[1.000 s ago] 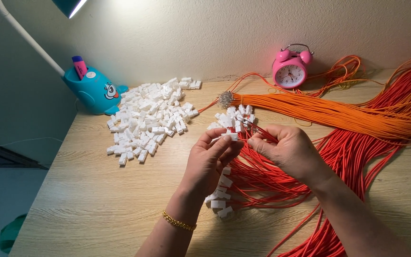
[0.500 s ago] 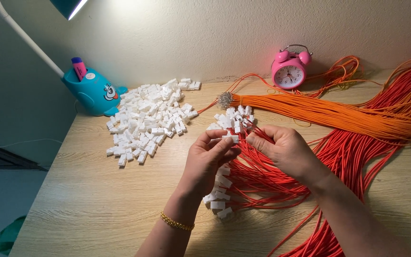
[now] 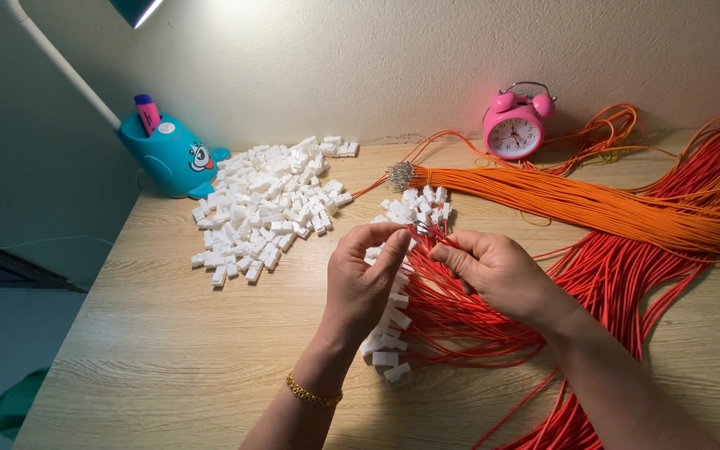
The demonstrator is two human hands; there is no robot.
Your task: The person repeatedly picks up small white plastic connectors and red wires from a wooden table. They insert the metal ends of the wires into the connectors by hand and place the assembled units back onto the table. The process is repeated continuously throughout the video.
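- At the middle of the wooden desk (image 3: 152,333), the left hand (image 3: 364,279) pinches something small between thumb and forefinger; what it holds is hidden.
- Just beside it, the right hand (image 3: 497,271) pinches the end of a red wire (image 3: 427,243), fingers curled.
- Beneath both hands lie red wires (image 3: 627,275) tipped with white plugs (image 3: 385,333).
- Farther left sits a pile of loose white plugs (image 3: 268,208).
- By the wall stand a pink alarm clock (image 3: 516,129) and a blue pen holder (image 3: 168,154).
- An orange wire bundle (image 3: 593,204) lies behind the hands.
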